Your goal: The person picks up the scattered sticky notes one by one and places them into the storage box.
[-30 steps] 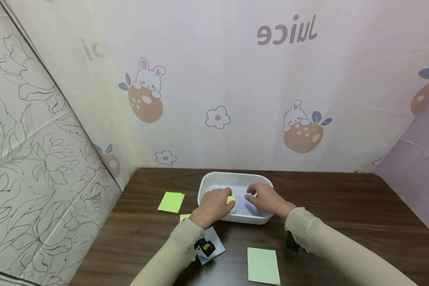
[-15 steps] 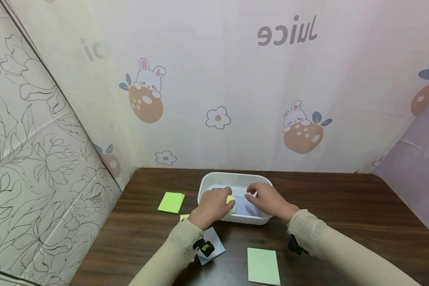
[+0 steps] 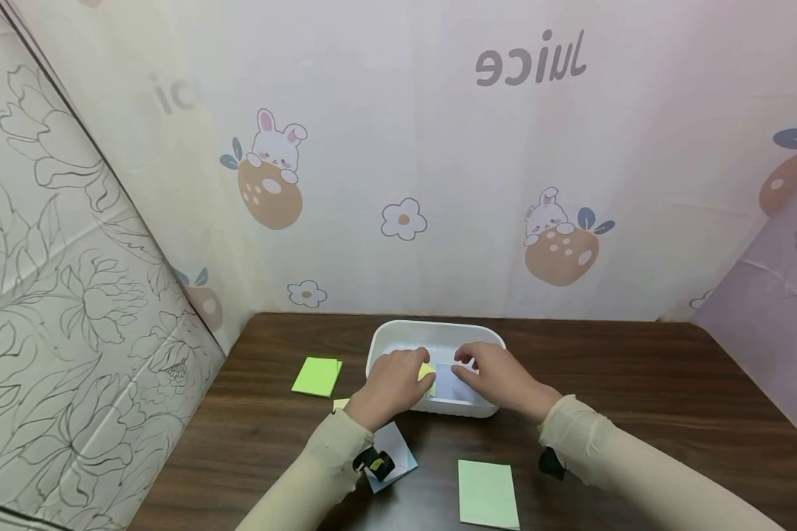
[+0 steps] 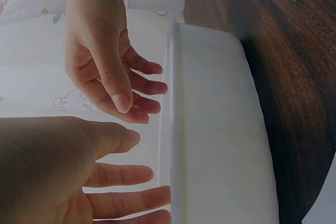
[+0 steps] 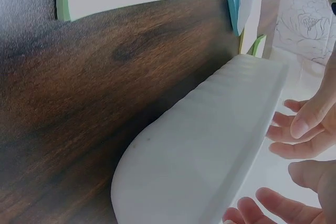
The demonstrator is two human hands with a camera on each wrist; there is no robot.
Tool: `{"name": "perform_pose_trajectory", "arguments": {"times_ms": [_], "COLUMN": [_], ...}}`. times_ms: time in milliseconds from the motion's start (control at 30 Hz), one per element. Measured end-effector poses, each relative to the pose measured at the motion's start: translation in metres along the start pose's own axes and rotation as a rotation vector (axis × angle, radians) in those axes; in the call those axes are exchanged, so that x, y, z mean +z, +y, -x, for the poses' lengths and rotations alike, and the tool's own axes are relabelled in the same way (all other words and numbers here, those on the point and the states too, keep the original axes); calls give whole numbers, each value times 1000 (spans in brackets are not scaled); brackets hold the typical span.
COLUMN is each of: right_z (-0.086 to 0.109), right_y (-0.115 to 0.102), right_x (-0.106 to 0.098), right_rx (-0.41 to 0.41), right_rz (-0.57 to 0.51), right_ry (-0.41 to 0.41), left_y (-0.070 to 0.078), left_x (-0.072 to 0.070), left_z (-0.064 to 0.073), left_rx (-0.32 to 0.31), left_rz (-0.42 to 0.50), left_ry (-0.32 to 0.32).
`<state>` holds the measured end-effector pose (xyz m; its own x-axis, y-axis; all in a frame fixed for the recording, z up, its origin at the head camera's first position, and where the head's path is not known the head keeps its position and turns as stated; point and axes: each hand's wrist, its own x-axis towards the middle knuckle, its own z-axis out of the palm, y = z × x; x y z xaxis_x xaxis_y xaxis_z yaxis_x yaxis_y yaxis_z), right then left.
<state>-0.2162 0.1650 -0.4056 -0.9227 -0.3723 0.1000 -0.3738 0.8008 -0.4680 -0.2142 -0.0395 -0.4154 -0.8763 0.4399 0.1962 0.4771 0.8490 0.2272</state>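
Note:
A white plastic tray [image 3: 433, 406] stands near the back of the table. Inside it lie a lavender sticky-note pad [image 3: 453, 385] and a yellow pad [image 3: 427, 369], the latter partly covered by my left hand [image 3: 393, 383]. That hand reaches over the tray's left side, its fingers relaxed and spread in the left wrist view. From the right side comes my right hand [image 3: 498, 375], fingers loosely bent and holding nothing. A gap separates the two hands. Both wrist views show bare fingers just inside the tray wall [image 4: 226, 119], though the pads inside are out of sight there.
A bright green pad [image 3: 317, 376] lies left of the tray. Partly under my left forearm are a pale yellow pad [image 3: 341, 403] and a light blue stack [image 3: 398, 453]. A mint green pad [image 3: 488, 493] rests near the front. A patterned curtain [image 3: 405, 162] hangs behind the table.
The right wrist and sleeve have shifted slightly toward the right and front. My left forearm has moved slightly left. The pads and the tray have kept their places.

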Motion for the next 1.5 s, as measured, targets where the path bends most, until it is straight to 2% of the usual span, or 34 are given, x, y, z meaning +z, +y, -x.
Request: {"name": "perform_pose_trajectory", "arguments": {"times_ms": [333, 533, 867, 1033, 1267, 1500], "right_z": [8, 12, 19, 22, 26, 29], "right_y": [-7, -13, -25, -27, -30, -37], "right_x": [1, 2, 0, 1, 5, 6], "right_rx": [-64, -101, -93, -97, -179, -200], "right_rz": [26, 36, 34, 38, 43, 36], "right_ry": [33, 41, 36, 40, 69, 57], "left_y": [2, 1, 2, 2, 1, -2], "left_x": [-5, -9, -15, -19, -20, -22], "left_z": [5, 8, 15, 19, 22, 27], "left_rx": [28, 26, 37, 36, 28, 9], "left_rz": [-7, 12, 26, 20, 18, 22], "left_ry": [33, 30, 40, 48, 57, 63]}}
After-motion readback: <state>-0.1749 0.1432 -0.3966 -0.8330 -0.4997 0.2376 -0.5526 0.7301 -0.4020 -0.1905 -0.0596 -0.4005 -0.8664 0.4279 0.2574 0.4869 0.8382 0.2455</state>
